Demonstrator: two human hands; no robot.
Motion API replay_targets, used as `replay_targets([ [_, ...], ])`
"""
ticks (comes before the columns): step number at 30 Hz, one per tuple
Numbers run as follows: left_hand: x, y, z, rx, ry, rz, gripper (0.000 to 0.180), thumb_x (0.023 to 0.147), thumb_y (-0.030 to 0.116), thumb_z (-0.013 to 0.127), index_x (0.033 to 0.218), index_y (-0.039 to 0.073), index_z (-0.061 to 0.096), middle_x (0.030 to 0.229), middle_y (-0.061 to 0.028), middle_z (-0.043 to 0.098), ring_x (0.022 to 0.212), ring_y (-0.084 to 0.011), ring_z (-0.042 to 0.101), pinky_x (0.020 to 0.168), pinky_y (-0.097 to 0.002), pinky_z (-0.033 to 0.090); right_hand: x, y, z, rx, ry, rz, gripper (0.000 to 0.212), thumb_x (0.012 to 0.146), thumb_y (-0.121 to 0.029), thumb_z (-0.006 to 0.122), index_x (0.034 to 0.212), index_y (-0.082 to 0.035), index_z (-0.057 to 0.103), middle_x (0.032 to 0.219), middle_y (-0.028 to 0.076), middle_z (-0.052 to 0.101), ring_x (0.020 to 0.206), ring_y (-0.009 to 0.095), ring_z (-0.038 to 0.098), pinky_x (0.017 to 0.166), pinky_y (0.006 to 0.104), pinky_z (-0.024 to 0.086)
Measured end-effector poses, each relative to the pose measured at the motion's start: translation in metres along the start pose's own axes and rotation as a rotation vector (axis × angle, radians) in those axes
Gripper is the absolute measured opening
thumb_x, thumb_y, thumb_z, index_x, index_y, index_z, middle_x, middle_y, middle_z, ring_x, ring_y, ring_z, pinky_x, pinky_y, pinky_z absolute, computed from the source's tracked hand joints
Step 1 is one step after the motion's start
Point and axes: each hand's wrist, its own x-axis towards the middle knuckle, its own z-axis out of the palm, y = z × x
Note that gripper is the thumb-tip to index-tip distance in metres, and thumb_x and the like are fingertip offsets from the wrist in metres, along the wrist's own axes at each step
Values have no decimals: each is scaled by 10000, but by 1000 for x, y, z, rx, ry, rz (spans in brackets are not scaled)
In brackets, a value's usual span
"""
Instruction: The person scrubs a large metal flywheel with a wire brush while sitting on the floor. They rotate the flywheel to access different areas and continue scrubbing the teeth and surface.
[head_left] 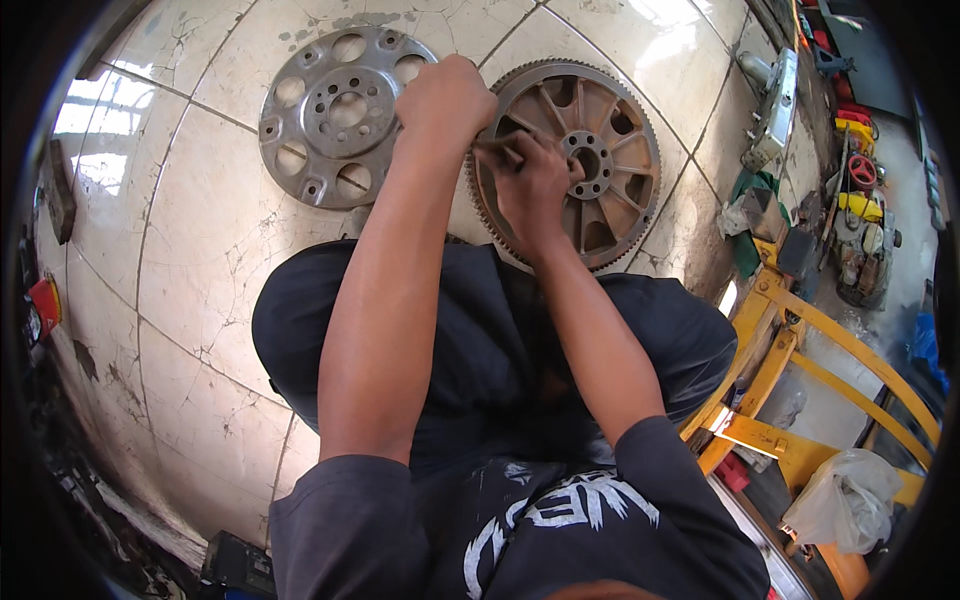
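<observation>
A rusty toothed flywheel (610, 160) with spokes lies flat on the cracked tiled floor (200, 230). Beside it on the left lies a grey round plate (340, 112) with several round holes. My left hand (445, 100) is closed into a fist at the flywheel's left rim, between the two discs. My right hand (535, 185) rests on the flywheel and grips a thin rod-like tool (497, 146) that runs toward my left hand. Whether the left hand also holds that tool is hidden. My knees in dark trousers sit just below the flywheel.
A yellow metal frame (800, 390) stands at the right, with a clear plastic bag (845, 500) by it. Tools and machine parts (860, 215) crowd the right edge. A long grey metal part (775, 105) lies at the upper right. Dark clutter lines the left edge.
</observation>
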Motion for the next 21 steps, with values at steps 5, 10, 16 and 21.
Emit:
replay_targets([
  [5, 5, -7, -5, 1, 24, -9, 538, 838, 159, 658, 1371, 180, 730, 1338, -192, 719, 1265, -367, 676, 1068, -467, 540, -18, -15, -9, -124, 6, -27, 175, 810, -286, 878, 884, -146, 803, 890, 87, 727, 893, 334, 680, 801, 459, 456],
  [10, 1, 0, -2, -5, -12, 17, 537, 842, 151, 652, 1372, 176, 729, 1358, -201, 706, 1280, -366, 668, 1079, -461, 533, 5, 3, 1, 109, 7, 24, 192, 798, -306, 893, 883, -157, 805, 875, 97, 721, 847, 339, 676, 806, 467, 443],
  [16, 1, -2, -6, 6, -27, -32, 533, 860, 158, 640, 1387, 180, 718, 1375, -196, 699, 1289, -365, 664, 1077, -479, 533, -32, -15, -13, -128, 53, -17, 182, 797, -293, 892, 875, -157, 799, 840, 91, 696, 837, 331, 664, 811, 468, 405],
  [21, -7, 2, -4, -19, -25, -22, 532, 867, 155, 630, 1391, 175, 714, 1372, -196, 701, 1290, -368, 662, 1079, -482, 531, 17, -1, 3, -48, 110, -5, 150, 802, -250, 875, 889, -152, 802, 854, 112, 707, 870, 363, 668, 765, 500, 444],
])
